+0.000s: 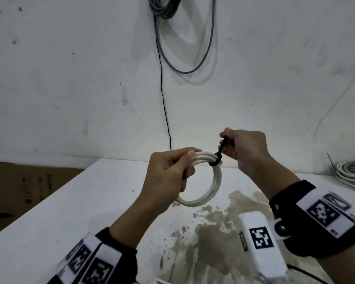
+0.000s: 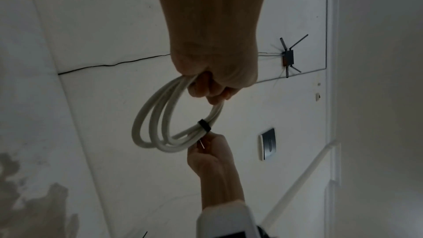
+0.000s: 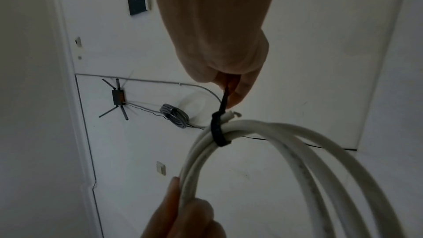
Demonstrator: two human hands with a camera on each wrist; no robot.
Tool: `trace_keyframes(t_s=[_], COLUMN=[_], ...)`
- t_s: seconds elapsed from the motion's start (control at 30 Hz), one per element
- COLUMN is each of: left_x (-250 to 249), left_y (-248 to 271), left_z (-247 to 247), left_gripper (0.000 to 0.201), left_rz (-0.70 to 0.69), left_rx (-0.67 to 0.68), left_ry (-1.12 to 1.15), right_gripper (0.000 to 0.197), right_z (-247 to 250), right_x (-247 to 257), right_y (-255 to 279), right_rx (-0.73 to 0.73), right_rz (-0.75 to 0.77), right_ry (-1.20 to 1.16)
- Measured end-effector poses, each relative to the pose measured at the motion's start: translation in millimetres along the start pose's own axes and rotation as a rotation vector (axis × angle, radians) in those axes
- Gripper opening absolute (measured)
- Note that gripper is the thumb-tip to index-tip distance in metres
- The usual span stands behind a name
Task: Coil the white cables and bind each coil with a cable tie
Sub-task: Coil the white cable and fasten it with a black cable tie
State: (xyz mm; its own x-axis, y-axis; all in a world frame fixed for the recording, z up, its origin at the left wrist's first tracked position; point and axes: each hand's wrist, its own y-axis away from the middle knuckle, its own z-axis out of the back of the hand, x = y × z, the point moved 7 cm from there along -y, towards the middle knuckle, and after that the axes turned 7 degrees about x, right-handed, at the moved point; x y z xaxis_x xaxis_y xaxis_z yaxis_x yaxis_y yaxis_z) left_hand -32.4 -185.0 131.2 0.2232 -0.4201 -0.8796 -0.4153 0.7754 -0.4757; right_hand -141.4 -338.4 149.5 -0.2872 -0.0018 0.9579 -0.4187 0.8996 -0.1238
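Observation:
A coil of white cable hangs in the air above the white table. My left hand grips the coil's top left, thumb over the strands. A black cable tie is wrapped round the strands at the coil's top right. My right hand pinches the tie's free tail and holds it up and away from the coil. The left wrist view shows the coil with the black tie round it. In the right wrist view the tie circles the strands and a cut cable end pokes out beside it.
Another coil of pale cable lies on the table at the far right. Grey cables hang on the wall behind. A cardboard box stands left of the table. The tabletop has a large worn stain near me.

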Motion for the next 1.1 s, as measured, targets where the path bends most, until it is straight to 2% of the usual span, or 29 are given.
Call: trace_keyframes(t_s=[0.17,0.33,0.5,0.6,0.8,0.9,0.93,1.03,1.1], left_x=[6.1,4.8,5.4,7.2,8.2,5.3,3.8,6.0,13.2], left_y=[-7.8,-7.2,-3.9,-1.8,0.1,3.4,5.1,9.3,10.0], left_z=[0.4,-5.1,-11.4,-11.6,-16.2,-20.0,-21.8,-26.0,-23.4], left_gripper=[0.025,0.025,0.026,0.025,0.024,0.023,0.023,0.024,0.023], left_rz=[0.107,0.14,0.124,0.108,0.05,-0.02,-0.039,-0.05,0.017], left_rx=[-0.011,0.005,0.033,0.023,-0.009,-0.001,0.005,0.004,-0.012], left_ry=[0.085,0.186,0.153,0.052,-0.025,-0.084,-0.118,-0.179,-0.094], right_gripper=[0.018,0.021,0.033,0.033,0.023,0.032,0.032,0.023,0.024], right_z=[-7.8,-16.4,-21.9,-26.5,-24.7,-18.3,-19.0,-30.8,-31.8], right_x=[18.2,21.3,30.0,29.6,28.2,8.0,4.7,14.8,17.4], right_y=[5.3,12.0,19.3,19.3,26.9,14.8,15.2,26.3,26.7], right_rx=[0.12,0.17,0.085,0.051,-0.065,-0.033,-0.021,-0.036,-0.034], right_rz=[0.103,0.144,0.446,0.545,0.579,0.354,0.333,0.506,0.502], right_ry=[0.013,0.09,0.677,0.859,0.707,0.616,0.618,0.738,0.689])
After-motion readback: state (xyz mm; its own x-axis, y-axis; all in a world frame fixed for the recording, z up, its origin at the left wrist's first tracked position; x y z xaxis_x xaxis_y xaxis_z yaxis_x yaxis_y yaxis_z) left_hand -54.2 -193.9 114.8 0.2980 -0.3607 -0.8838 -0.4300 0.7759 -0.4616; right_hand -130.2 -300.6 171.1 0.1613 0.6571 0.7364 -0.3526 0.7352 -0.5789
